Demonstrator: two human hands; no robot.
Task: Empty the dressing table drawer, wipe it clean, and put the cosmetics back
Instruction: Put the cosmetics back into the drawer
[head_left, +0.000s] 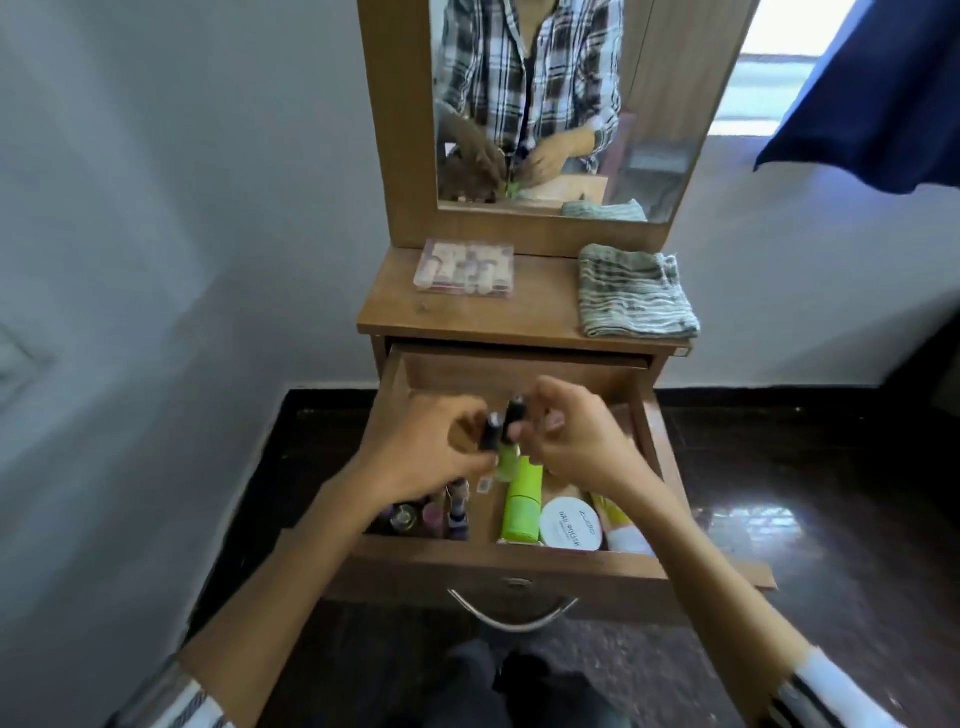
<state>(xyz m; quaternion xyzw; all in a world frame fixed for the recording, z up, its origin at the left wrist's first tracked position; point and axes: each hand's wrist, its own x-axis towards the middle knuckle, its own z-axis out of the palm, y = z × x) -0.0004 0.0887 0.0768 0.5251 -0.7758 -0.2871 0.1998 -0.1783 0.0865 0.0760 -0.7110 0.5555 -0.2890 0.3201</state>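
Green nail-polish bottle (505, 457) pinched by both hands' fingers (470, 431); one folded cloth (635, 297) above.

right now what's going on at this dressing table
A person sits at the open drawer, both hands raised over it. The left hand holds a dark-capped bottle, and the right hand pinches another one with green contents. Small nail polish bottles, a green container and a white jar lie in the drawer. A folded striped cloth and a clear plastic box rest on the tabletop.
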